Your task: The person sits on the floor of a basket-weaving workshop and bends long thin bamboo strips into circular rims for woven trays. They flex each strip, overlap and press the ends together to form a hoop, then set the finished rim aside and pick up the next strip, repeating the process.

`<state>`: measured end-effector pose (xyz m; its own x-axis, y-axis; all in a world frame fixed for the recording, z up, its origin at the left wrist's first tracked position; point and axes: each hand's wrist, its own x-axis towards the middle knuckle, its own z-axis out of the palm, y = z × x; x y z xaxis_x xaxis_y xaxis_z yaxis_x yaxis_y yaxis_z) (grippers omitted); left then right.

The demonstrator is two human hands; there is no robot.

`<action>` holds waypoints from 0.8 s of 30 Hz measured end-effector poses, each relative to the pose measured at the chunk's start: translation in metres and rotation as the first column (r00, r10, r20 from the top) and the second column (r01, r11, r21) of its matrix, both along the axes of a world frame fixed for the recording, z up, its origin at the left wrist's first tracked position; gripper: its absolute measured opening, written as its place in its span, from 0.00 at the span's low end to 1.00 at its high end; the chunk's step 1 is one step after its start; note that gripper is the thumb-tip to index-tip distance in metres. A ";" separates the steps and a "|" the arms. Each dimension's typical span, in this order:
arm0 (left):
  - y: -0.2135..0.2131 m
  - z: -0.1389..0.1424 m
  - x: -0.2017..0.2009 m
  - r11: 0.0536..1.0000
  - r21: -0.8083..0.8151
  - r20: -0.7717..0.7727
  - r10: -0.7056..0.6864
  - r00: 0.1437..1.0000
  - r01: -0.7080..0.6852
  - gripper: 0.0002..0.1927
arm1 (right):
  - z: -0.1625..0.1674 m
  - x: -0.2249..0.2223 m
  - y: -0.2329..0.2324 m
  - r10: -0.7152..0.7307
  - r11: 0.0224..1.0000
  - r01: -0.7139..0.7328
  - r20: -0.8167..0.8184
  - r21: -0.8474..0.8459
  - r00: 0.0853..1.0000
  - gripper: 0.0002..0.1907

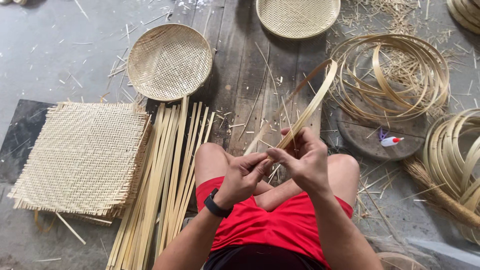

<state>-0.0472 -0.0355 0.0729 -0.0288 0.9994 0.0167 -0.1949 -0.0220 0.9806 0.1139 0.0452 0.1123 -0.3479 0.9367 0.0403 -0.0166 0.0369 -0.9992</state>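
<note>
I sit cross-legged in red shorts on a wooden floor. Both hands meet above my knees on a long bamboo strip [314, 102] bent into a loop that arcs up and to the right. My left hand [243, 176], with a black band on the wrist, pinches the strip's ends from the left. From the right, my right hand [305, 161] grips the doubled strip where it rises away. The loop's top reaches near a pile of coiled bamboo hoops [395, 75].
A stack of flat woven mats [82, 157] lies at left, with straight bamboo slats [165, 185] beside it. Two round woven baskets [170, 61] [297, 17] sit farther off. More hoops [457, 155] lie at right, near a round wooden block [372, 137] holding a small white bottle [391, 141].
</note>
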 end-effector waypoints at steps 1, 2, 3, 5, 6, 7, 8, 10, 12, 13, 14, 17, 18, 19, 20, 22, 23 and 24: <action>0.000 0.001 0.000 0.999 0.039 -0.044 -0.002 0.999 0.003 0.10 | 0.001 -0.001 -0.001 -0.022 1.000 0.022 0.028 -0.009 0.999 0.16; -0.001 0.002 -0.001 0.997 0.080 -0.088 -0.002 0.996 0.009 0.09 | 0.003 -0.001 -0.002 -0.044 0.999 0.045 0.056 -0.017 0.997 0.15; -0.001 0.003 -0.002 0.999 0.053 -0.126 0.006 0.992 0.001 0.09 | 0.003 -0.001 -0.001 -0.037 0.998 0.040 0.052 -0.044 0.998 0.13; -0.002 0.004 -0.003 1.000 0.003 -0.202 0.022 0.979 -0.022 0.08 | 0.003 0.002 0.000 -0.021 0.995 0.025 0.046 -0.096 0.999 0.10; -0.002 0.004 -0.003 0.999 0.022 -0.207 0.030 0.978 -0.026 0.08 | 0.003 0.005 0.002 0.010 0.994 0.001 0.106 -0.107 0.994 0.08; -0.003 0.004 -0.003 0.999 0.040 -0.214 0.038 0.976 -0.030 0.08 | 0.002 0.009 0.004 0.044 0.993 -0.024 0.164 -0.120 0.985 0.11; -0.003 0.004 -0.003 0.998 0.059 -0.220 0.048 0.974 -0.036 0.08 | 0.001 0.011 0.005 0.079 0.990 -0.050 0.220 -0.134 0.972 0.17; -0.002 0.003 -0.002 0.995 0.073 -0.299 0.086 0.950 -0.067 0.08 | -0.002 0.017 0.006 0.081 0.995 -0.058 0.317 -0.080 0.945 0.16; -0.001 0.000 -0.003 0.991 0.095 -0.327 0.123 0.937 -0.097 0.07 | -0.004 0.024 0.006 0.056 0.998 -0.055 0.372 -0.012 0.927 0.16; -0.001 -0.001 -0.004 0.988 0.109 -0.316 0.141 0.938 -0.111 0.07 | -0.004 0.029 0.006 0.032 0.998 -0.047 0.378 0.031 0.925 0.16; -0.001 -0.003 -0.005 0.984 0.125 -0.303 0.159 0.940 -0.127 0.07 | -0.005 0.035 0.006 0.007 0.996 -0.039 0.385 0.075 0.923 0.17; -0.002 -0.010 -0.011 0.991 0.086 -0.345 0.125 0.930 -0.102 0.07 | -0.007 0.069 0.008 -0.049 0.994 0.034 0.146 0.105 0.988 0.18; -0.003 -0.013 -0.014 0.993 0.085 -0.347 0.109 0.931 -0.085 0.06 | -0.010 0.082 0.016 -0.012 0.992 0.030 -0.145 0.124 0.989 0.19; -0.004 -0.016 -0.018 0.994 0.084 -0.349 0.093 0.932 -0.068 0.06 | -0.015 0.096 0.025 0.032 0.989 0.032 -0.423 0.143 0.906 0.20; -0.007 -0.018 -0.023 0.995 0.082 -0.351 0.076 0.933 -0.050 0.06 | -0.019 0.116 0.027 -0.134 0.988 0.155 -0.557 -0.010 0.820 0.19; -0.010 -0.025 -0.034 0.997 0.059 -0.188 -0.041 0.981 0.053 0.07 | -0.029 0.155 0.036 -0.344 0.930 0.335 -0.670 -0.149 0.658 0.18; -0.012 -0.028 -0.041 0.993 0.056 -0.103 -0.102 0.989 0.109 0.07 | -0.033 0.174 0.045 -0.379 0.900 0.418 -0.690 -0.121 0.617 0.19; -0.013 -0.030 -0.049 0.992 0.011 -0.099 -0.124 0.987 0.125 0.08 | -0.036 0.195 0.053 -0.407 0.890 0.414 -0.740 -0.190 0.535 0.18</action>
<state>-0.0963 -0.0489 0.0425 0.0983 0.9947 0.0301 -0.1002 -0.0202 0.9948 0.3092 0.0978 0.0764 0.2312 0.9672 0.1052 -0.7292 0.2439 -0.6394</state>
